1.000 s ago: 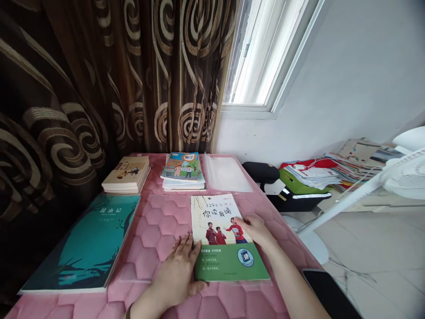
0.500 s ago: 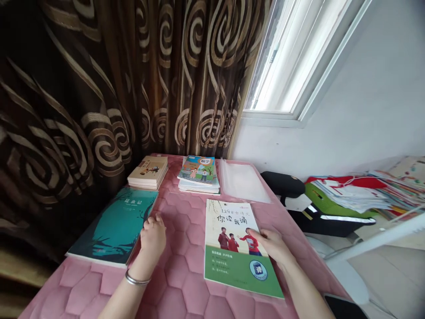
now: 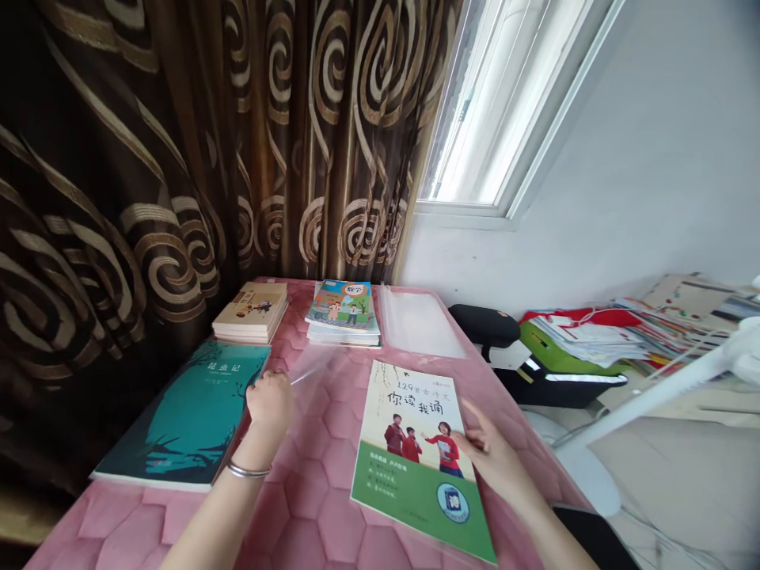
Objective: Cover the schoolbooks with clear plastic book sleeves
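Right grip half-spread against book

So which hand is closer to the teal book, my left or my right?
Left. Your left hand is at the teal book's right-hand edge; your right hand is farther right, by the white-and-green book's right edge.

Daylight glares white through the window, leaving the curtain dim.
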Available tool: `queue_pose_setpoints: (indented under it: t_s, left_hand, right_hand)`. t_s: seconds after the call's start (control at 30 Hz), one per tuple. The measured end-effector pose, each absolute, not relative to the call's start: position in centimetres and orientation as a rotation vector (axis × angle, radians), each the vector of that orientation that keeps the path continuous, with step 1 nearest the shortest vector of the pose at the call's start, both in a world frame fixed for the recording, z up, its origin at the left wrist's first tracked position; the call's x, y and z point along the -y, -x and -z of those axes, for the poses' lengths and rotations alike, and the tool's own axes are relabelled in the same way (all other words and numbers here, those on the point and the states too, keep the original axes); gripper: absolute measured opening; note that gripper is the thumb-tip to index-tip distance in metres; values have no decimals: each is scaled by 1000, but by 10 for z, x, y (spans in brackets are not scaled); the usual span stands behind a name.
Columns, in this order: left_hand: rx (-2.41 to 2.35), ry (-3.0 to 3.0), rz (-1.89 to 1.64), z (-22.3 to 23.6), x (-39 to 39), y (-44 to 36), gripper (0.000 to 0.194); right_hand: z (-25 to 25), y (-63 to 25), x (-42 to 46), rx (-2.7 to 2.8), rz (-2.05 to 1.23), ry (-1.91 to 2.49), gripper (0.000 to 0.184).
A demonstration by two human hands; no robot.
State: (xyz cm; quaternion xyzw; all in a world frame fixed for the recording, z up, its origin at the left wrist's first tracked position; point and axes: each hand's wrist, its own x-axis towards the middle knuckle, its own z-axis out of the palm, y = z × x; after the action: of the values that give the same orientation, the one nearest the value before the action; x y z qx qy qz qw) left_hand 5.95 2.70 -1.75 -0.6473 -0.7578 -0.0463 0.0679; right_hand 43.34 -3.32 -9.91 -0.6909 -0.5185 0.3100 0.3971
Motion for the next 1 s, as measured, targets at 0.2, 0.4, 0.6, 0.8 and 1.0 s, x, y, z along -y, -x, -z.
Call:
queue_pose_setpoints:
  t_s: [0.2, 0.4, 0.6, 0.8, 1.0]
  left_hand:
    - [2233, 2022, 170, 5, -28, -59, 35]
    - [2183, 2047, 137, 1, -27, -57, 38]
    - [2124, 2041, 134, -2, -34, -52, 38]
    - [1992, 2077, 304, -26, -58, -56, 33]
    - [1866, 2186, 468, -48, -111, -88, 29]
  right_hand:
    - [82, -447, 51, 1714, -963, 1624, 48]
    - [82, -449, 52, 2325, -139, 1637, 48]
    - [82, -451, 45, 2684, 655, 1256, 54]
    - [73, -421, 59, 2654, 692, 739, 38]
    - [85, -330, 91, 2641, 709, 572, 17]
